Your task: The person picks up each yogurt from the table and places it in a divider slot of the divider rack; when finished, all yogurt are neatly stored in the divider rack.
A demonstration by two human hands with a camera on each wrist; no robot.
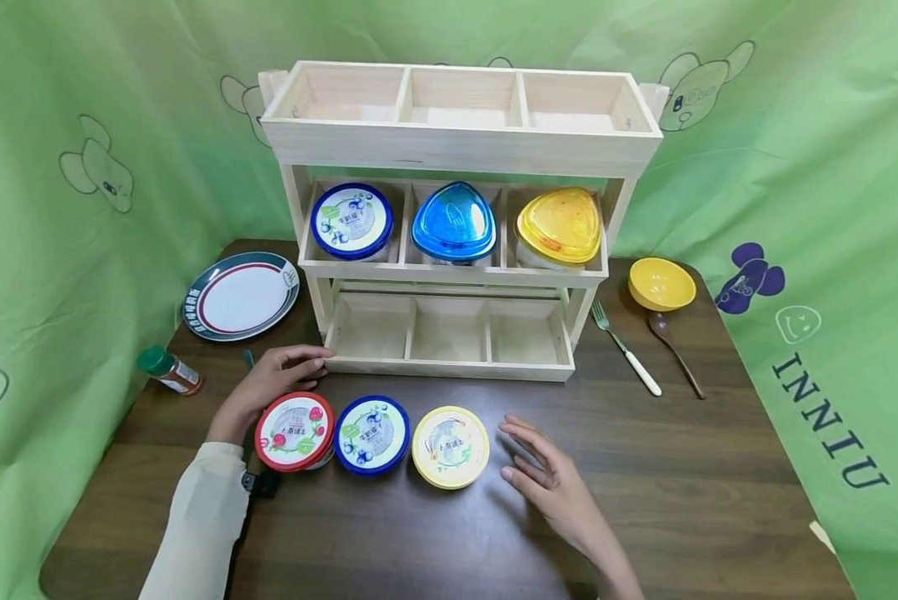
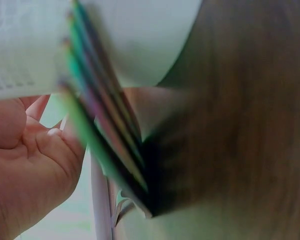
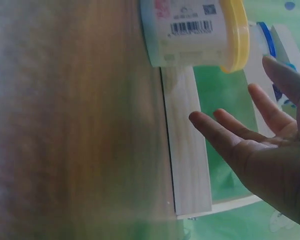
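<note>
Three round tubs stand in a row on the table: one with a red lid [image 1: 296, 431], one with a blue lid [image 1: 372, 434], one with a yellow lid [image 1: 451, 447]. My left hand [image 1: 276, 383] is behind the red-lidded tub, fingers reaching to the front left corner of the wooden shelf [image 1: 449, 369]. Part of its palm shows in the left wrist view. My right hand [image 1: 550, 487] is held to the right of the yellow-lidded tub, fingers spread and apart from it. In the right wrist view that tub [image 3: 195, 35] shows a barcode on its side.
The shelf's middle tier holds a blue-lidded tub [image 1: 351, 221], a blue triangular-lidded tub [image 1: 455, 222] and a yellow triangular-lidded tub [image 1: 560, 225]. Left are a plate [image 1: 241, 297] and a green-capped shaker [image 1: 170, 371]; right, a yellow bowl [image 1: 662, 284], fork [image 1: 629, 354] and wooden spoon [image 1: 676, 354].
</note>
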